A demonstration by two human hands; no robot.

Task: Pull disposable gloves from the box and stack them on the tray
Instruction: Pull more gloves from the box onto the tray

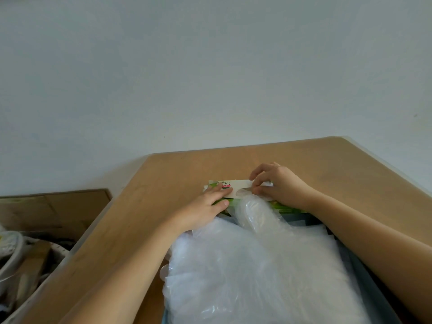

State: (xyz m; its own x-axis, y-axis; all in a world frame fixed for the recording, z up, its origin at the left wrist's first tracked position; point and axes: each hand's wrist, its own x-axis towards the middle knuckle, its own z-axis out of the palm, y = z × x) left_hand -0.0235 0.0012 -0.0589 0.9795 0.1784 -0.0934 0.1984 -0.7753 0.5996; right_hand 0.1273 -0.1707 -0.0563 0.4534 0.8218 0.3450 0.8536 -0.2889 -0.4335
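Left hand [205, 206] lies flat, fingers straight, pressing the white-and-green cardboard glove box [236, 184] onto the tan wooden worktop [304, 160]. Right hand [278, 183] pinches a translucent plastic glove [252, 206] at the box slot, between both hands. The heap of clear gloves [257, 265] covers the grey-blue tray [361, 267], between the forearms. Advised: pin the box, draw one glove straight out, lay it flat.

Box [238, 186] white top w/ green sides, gloves [257, 265] clear-white, tray [361, 270] grey-blue, table [187, 169] tan.
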